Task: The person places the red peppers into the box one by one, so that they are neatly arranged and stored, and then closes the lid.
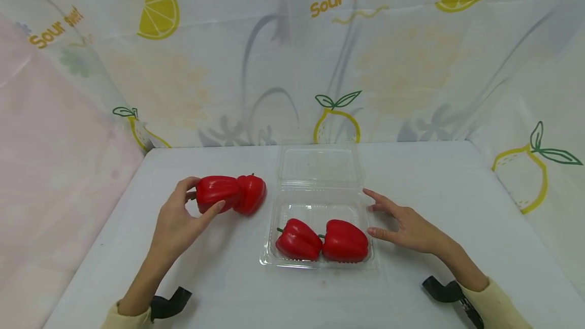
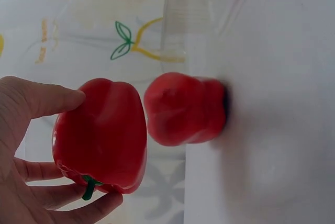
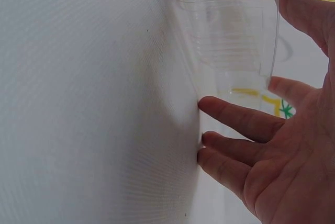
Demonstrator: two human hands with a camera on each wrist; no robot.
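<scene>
My left hand grips a red bell pepper, thumb on one side and fingers around the stem end. In the left wrist view, this held pepper is off the table, its green stem showing. Just beyond it another red bell pepper rests on the table. A clear plastic clamshell container lies with its lid folded back. Inside its near half sit two peppers, a left one and a right one. My right hand rests at the container's right rim, fingers spread and fairly straight, some fingertips on the table.
The container's transparent lid lies toward the back of the white table. Behind the table hangs a lemon-printed cloth. Black curved pieces show at both wrists.
</scene>
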